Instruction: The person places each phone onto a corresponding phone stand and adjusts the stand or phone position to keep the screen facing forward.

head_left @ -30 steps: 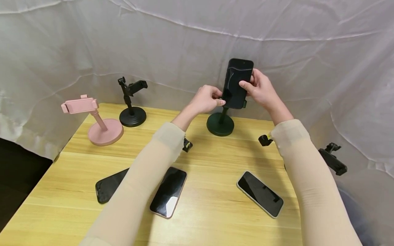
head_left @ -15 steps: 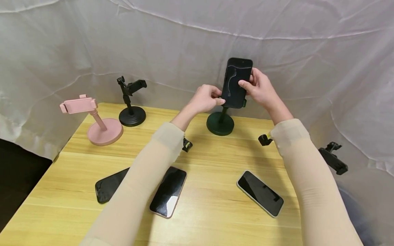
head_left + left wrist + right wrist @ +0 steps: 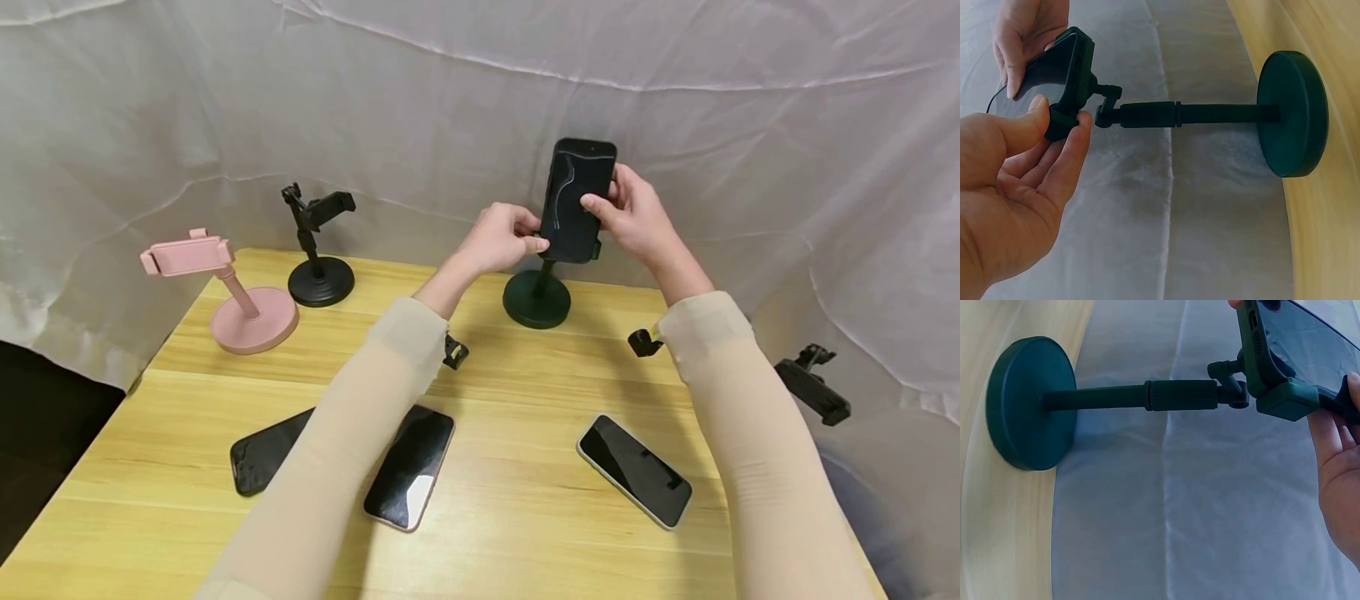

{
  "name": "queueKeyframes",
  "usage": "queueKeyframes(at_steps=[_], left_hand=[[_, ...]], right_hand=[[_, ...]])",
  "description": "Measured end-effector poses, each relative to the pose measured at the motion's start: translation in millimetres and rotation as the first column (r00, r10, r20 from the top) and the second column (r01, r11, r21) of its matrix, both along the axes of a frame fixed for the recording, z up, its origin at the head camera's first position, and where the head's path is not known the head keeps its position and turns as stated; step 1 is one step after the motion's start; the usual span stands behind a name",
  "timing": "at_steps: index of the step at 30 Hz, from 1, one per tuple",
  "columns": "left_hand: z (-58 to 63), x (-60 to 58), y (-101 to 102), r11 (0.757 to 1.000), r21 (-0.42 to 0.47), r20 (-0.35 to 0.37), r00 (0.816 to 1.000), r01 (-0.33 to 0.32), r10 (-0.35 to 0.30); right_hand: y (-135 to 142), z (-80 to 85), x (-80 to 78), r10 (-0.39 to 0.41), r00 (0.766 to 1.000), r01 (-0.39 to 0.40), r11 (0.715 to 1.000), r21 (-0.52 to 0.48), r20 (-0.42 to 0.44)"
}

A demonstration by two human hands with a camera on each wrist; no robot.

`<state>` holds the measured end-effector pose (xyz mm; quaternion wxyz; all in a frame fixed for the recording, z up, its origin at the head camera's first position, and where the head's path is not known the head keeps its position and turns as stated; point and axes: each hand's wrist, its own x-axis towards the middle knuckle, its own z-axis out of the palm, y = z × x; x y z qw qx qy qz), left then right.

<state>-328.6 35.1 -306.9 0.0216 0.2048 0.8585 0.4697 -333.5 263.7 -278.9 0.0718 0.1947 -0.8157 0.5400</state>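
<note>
A black smartphone (image 3: 572, 212) leans upright in the clamp (image 3: 1079, 81) of a dark green phone stand (image 3: 536, 302) at the table's back. With thumb in front and fingers behind, my left hand (image 3: 498, 238) pinches the clamp's left end low beside the phone. My right hand (image 3: 639, 218) grips the phone's right edge, thumb over its dark screen. In the right wrist view, the clamp's other end (image 3: 1288, 400) sits against the phone's lower side, and the stand's ribbed collar (image 3: 1182, 395) and round base show fully. The phone's back is mostly hidden in the head view.
On the wooden table (image 3: 510, 558) lie a pink-edged phone (image 3: 411, 467), a white-edged phone (image 3: 636, 471) and a dark phone (image 3: 266, 454) partly under my left sleeve. Pink (image 3: 255, 321) and black (image 3: 321, 282) stands are at left; another black holder (image 3: 813, 387) is at right. Grey cloth hangs behind.
The head view shifts very slightly. Both hands, the phone and the green stand keep nearly the same places and grips.
</note>
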Motion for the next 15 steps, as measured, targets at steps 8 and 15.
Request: queueKeyframes(at_steps=[8,15], left_hand=[[0.5,2.3,0.6,1.0,-0.012,0.0,1.0,-0.005,0.005],[-0.4,4.5,0.2,1.0,-0.013,-0.003,1.0,-0.009,0.009]], right_hand=[[0.6,-6.0,3.6,-0.025,1.0,0.025,1.0,-0.001,-0.006],[-0.2,-8.4,9.1,-0.023,0.999,0.023,1.0,-0.009,-0.031]])
